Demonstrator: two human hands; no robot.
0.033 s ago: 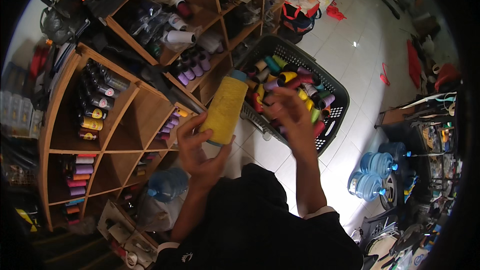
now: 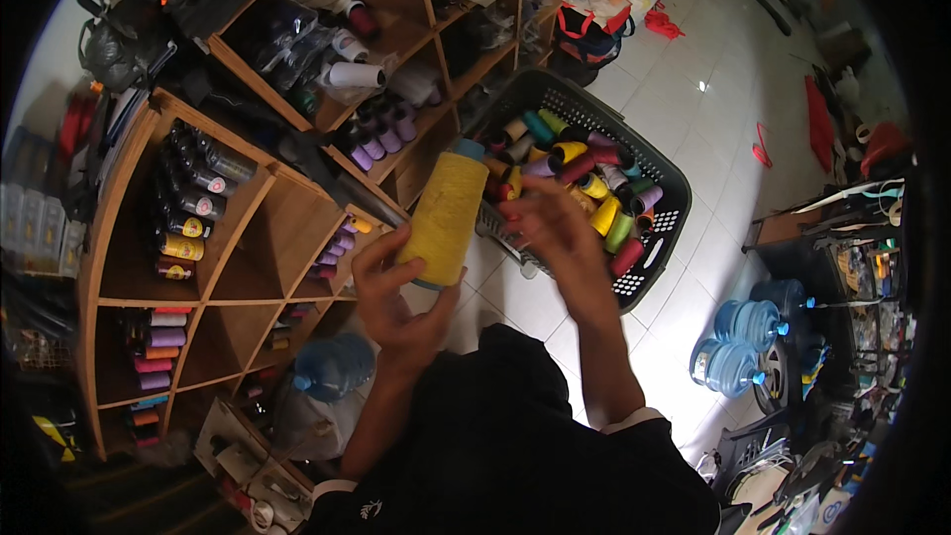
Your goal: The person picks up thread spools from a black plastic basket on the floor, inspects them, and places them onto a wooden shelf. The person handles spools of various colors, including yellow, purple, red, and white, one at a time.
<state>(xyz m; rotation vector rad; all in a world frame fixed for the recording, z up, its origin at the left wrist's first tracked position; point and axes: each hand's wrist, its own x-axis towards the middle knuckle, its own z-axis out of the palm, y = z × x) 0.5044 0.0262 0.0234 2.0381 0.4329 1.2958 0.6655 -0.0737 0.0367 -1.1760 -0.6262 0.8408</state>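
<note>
A yellow thread cone [image 2: 444, 213] is held up at the middle of the scene, between a wooden shelf on the left and a basket on the right. It is thick, with a fuzzy, closely wound surface and blue core showing at both ends; it leans, its narrower end pointing far and slightly right. The person's left hand [image 2: 396, 299] grasps it around the lower part, thumb and fingers on opposite sides. The right hand [image 2: 567, 253], slightly blurred, hangs over the basket's near left edge, fingers loosely bent; whether it pinches a strand of thread, I cannot tell.

As things lie, this one cone is in hand, apart from the basket, and its thread looks neatly wound. Many smaller spools [image 2: 604, 216] in yellow, red, green, teal and purple lie jumbled in the dark plastic basket [image 2: 677, 223], whose walls are pierced with holes.

To the left, the shelf [image 2: 119, 203] of plain brown wood has square compartments, some holding rows of dark cones [image 2: 193, 178] and stacked coloured reels [image 2: 158, 349]. Farther out, purple cones [image 2: 381, 139] line another shelf section. To the right, glossy pale tiles [image 2: 693, 139] stretch past translucent blue water jugs [image 2: 733, 369].
</note>
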